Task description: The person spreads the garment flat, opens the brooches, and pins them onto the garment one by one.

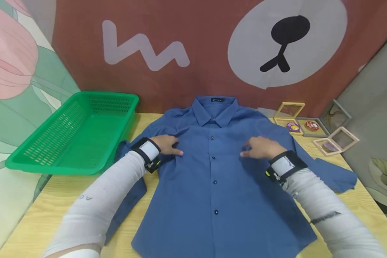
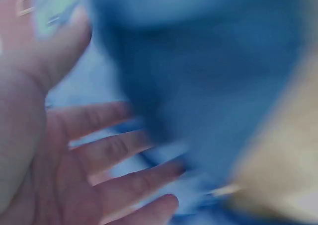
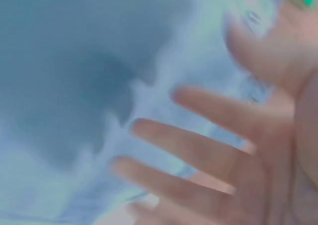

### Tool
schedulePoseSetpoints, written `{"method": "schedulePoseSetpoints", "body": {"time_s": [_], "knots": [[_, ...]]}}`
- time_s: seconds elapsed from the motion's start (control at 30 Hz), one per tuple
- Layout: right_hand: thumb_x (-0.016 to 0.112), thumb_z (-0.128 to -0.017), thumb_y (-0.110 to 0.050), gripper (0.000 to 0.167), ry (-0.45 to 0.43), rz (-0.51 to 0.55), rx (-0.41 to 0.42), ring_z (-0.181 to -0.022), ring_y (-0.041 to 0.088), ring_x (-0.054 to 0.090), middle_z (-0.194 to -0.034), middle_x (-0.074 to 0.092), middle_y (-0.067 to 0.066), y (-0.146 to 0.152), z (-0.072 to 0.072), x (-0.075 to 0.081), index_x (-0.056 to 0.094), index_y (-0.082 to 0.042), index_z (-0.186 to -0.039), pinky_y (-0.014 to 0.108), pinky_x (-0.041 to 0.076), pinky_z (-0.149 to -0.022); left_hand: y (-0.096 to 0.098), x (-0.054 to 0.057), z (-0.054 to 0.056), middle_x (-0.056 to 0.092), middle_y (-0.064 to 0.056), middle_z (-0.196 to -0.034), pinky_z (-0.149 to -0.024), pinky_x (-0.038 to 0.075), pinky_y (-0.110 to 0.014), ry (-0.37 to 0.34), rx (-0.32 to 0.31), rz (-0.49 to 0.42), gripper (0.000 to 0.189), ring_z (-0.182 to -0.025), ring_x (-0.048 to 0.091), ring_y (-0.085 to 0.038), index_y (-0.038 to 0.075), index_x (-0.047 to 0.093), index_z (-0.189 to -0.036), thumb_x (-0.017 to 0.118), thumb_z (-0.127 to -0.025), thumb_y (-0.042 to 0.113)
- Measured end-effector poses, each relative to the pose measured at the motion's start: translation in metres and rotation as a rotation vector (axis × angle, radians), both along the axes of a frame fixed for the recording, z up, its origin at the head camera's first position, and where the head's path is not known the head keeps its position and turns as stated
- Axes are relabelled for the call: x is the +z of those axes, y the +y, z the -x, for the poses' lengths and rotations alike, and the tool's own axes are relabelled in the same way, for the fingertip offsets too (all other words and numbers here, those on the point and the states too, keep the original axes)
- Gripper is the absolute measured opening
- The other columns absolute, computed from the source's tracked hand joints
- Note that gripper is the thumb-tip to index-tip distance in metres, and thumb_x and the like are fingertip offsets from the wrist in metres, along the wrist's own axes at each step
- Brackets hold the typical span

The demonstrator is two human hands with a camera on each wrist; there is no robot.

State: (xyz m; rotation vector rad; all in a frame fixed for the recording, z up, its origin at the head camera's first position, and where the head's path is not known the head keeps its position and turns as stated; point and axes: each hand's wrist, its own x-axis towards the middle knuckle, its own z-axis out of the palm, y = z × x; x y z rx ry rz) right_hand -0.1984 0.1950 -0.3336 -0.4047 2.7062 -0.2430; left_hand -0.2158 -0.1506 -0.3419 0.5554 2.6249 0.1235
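Note:
A blue button-up shirt (image 1: 187, 186) lies front up on the table, its collar (image 1: 214, 111) at the far side and its dark buttons down the middle. One sleeve (image 1: 129, 200) runs down on the left, partly hidden under the left forearm; the other sleeve (image 1: 333, 175) stretches out to the right. Over the shirt's left chest is my left hand (image 1: 166, 144), and its wrist view shows spread fingers (image 2: 117, 148) with nothing held. My right hand (image 1: 262, 147) is over the right chest, casting a shadow; its fingers (image 3: 194, 140) are apart, holding nothing. Contact with the cloth is unclear.
A green plastic basket (image 1: 56, 170) stands at the left on the pale wooden table (image 1: 67, 195). Small framed boxes (image 1: 290, 120) with round items sit at the back right. A brown printed backdrop (image 1: 206, 46) rises behind the table.

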Motion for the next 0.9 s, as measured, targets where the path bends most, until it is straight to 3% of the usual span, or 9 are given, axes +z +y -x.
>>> {"method": "schedulePoseSetpoints", "body": {"time_s": [0.07,0.13,0.23,0.33,0.43,0.57,0.7,0.8,0.9], "knots": [[0.057,-0.1,-0.034,0.047,0.127,0.059,-0.03,-0.121,0.045,0.058,-0.133,0.061,0.024,-0.003,0.016,0.008,0.061,-0.003,-0.134,0.062,0.047,-0.096,0.011,0.009,0.011,0.066,-0.018,-0.118,-0.095,0.051,-0.045,0.099,0.004,-0.058,0.043,-0.109,0.064,-0.033,0.002,0.063,-0.12,0.058,-0.1,0.04],[0.053,-0.102,-0.03,0.039,0.251,0.136,-0.073,-0.108,0.04,0.064,-0.122,0.067,0.021,-0.01,0.035,0.008,0.065,-0.002,-0.126,0.058,0.051,-0.089,0.026,0.015,0.023,0.068,-0.013,-0.101,-0.083,0.053,-0.043,0.215,0.026,-0.115,0.027,-0.092,0.065,-0.028,0.005,0.065,-0.106,0.056,-0.101,0.031],[0.046,-0.106,-0.029,0.038,0.299,0.201,-0.119,-0.098,0.039,0.065,-0.11,0.068,0.024,-0.019,0.059,-0.004,0.067,0.0,-0.118,0.054,0.052,-0.085,0.047,0.008,0.039,0.068,-0.014,-0.11,-0.09,0.053,-0.042,0.329,0.059,-0.173,0.025,-0.101,0.066,-0.029,0.005,0.064,-0.117,0.049,-0.104,0.02],[0.042,-0.107,-0.033,0.047,0.185,0.147,-0.18,-0.119,0.044,0.058,-0.129,0.061,0.027,-0.028,0.071,-0.02,0.058,0.001,-0.134,0.057,0.046,-0.101,0.062,-0.007,0.05,0.066,-0.014,-0.127,-0.103,0.049,-0.042,0.288,0.132,-0.167,0.033,-0.119,0.062,-0.03,0.008,0.063,-0.129,0.043,-0.106,0.021],[0.042,-0.106,-0.038,0.06,0.041,0.037,-0.193,-0.144,0.05,0.03,-0.156,0.032,0.03,-0.033,0.074,-0.033,0.033,-0.003,-0.154,0.061,0.024,-0.118,0.069,-0.024,0.062,0.053,-0.014,-0.147,-0.115,0.039,-0.044,0.141,0.196,-0.088,0.043,-0.137,0.049,-0.032,0.01,0.054,-0.143,0.04,-0.108,0.031],[0.044,-0.104,-0.042,0.068,-0.023,-0.013,-0.176,-0.146,0.057,0.012,-0.159,0.011,0.036,-0.037,0.075,-0.042,0.021,-0.009,-0.159,0.064,0.01,-0.121,0.067,-0.073,0.094,0.017,-0.018,-0.166,-0.124,0.021,-0.05,0.034,0.215,0.02,0.067,-0.153,0.017,-0.039,0.013,0.024,-0.159,0.041,-0.104,0.048],[0.047,-0.103,-0.043,0.07,-0.003,-0.013,-0.185,-0.143,0.062,0.011,-0.16,0.008,0.036,-0.038,0.08,-0.044,0.019,-0.012,-0.159,0.066,0.009,-0.12,0.059,-0.159,0.154,-0.005,-0.021,-0.167,-0.126,0.005,-0.055,0.11,0.216,0.038,0.087,-0.153,-0.005,-0.046,0.017,0.005,-0.162,0.038,-0.097,0.066],[0.046,-0.102,-0.045,0.07,-0.016,-0.011,-0.206,-0.141,0.066,0.008,-0.161,0.005,0.034,-0.039,0.085,-0.047,0.018,-0.016,-0.16,0.07,0.012,-0.117,0.055,-0.212,0.198,-0.011,-0.021,-0.165,-0.125,-0.002,-0.055,0.156,0.21,0.063,0.092,-0.152,-0.01,-0.047,0.019,0.001,-0.161,0.035,-0.094,0.072],[0.043,-0.103,-0.047,0.07,-0.038,-0.012,-0.219,-0.14,0.068,0.005,-0.162,0.002,0.033,-0.041,0.09,-0.052,0.015,-0.018,-0.16,0.074,0.014,-0.115,0.051,-0.23,0.216,-0.001,-0.024,-0.166,-0.125,0.003,-0.055,0.194,0.203,0.057,0.092,-0.152,-0.001,-0.048,0.016,0.01,-0.161,0.041,-0.094,0.07]]}}
